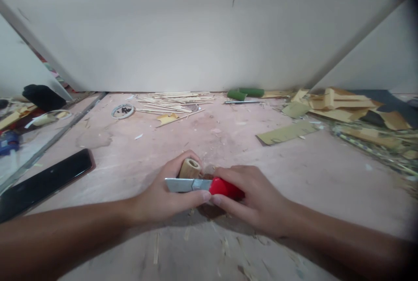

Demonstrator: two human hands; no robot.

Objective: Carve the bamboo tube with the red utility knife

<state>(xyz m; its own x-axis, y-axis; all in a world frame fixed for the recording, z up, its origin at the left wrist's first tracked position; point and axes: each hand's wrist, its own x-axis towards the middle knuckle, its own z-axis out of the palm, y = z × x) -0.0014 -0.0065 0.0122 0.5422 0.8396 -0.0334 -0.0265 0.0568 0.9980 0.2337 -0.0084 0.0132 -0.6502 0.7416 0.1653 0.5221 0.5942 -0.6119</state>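
Above a pale pinkish, flat worktop, clasping a short, hollow, light-brown wooden tube in the curled left hand, open end up. Gripping a red-handled knife with a flat silver-grey blade in the right hand, across the tube's near side. Pressing the left thumb near the blade's base. Apparently at a shaving or trimming step; hard to confirm contact with the wood. For any further stroke, needing a steady blade angle and a firm hold.
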